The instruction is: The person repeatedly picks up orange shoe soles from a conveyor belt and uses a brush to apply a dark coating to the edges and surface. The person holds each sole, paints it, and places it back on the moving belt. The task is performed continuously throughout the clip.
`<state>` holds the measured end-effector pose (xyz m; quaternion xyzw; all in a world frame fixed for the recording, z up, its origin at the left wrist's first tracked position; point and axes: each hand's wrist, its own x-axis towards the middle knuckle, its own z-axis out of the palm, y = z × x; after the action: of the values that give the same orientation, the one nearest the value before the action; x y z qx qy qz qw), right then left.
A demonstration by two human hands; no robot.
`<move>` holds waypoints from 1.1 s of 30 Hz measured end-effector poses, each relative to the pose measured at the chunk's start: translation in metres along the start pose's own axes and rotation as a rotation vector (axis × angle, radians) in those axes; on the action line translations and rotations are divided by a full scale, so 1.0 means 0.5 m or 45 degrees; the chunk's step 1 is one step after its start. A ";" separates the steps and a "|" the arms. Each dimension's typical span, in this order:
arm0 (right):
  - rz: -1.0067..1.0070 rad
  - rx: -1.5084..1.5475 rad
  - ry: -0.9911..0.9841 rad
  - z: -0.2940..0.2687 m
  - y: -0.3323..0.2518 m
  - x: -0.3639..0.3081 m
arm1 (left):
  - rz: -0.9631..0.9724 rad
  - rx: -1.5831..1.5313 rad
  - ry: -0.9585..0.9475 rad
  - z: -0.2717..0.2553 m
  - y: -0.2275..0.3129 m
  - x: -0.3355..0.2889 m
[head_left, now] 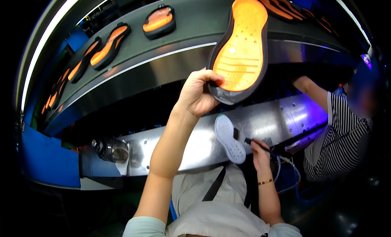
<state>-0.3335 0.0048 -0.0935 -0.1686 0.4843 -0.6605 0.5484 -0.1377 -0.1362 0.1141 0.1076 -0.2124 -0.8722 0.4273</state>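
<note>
Gripping the orange-and-black shoe sole [240, 47] at its heel, the left hand [196, 94] is being raised for inspection; a brush [260, 146] is being pinched by the right hand [259, 154], likely coating next.

L hand [196, 94] raised, gripping, R hand [259, 152] low, fingers curled

Raised sole [240, 45] in left hand [195, 94] — conveyor belt [191, 21] behind, another sole [229, 138] below on the bench [163, 149].
</note>
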 end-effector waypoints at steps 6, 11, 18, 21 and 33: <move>-0.037 0.035 -0.012 0.005 -0.034 0.007 | 0.503 0.377 -0.060 -0.160 -0.099 -0.192; -0.052 -0.020 -0.109 0.017 -0.037 0.013 | 0.092 -0.106 -0.363 -0.215 -0.182 -0.238; 0.049 -0.012 -0.536 0.119 -0.068 -0.013 | 0.263 0.046 0.186 -0.339 -0.197 -0.279; 0.053 -0.192 -0.754 0.187 -0.080 -0.025 | 0.314 -0.252 0.145 -0.315 -0.216 -0.278; -0.514 -1.020 -0.998 0.334 -0.087 -0.030 | 0.394 0.124 0.374 -0.269 -0.247 -0.242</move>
<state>-0.2269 -0.0608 0.0263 -0.6822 0.4156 -0.4062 0.4437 -0.1004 -0.0105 -0.0617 0.2202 -0.2039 -0.7599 0.5766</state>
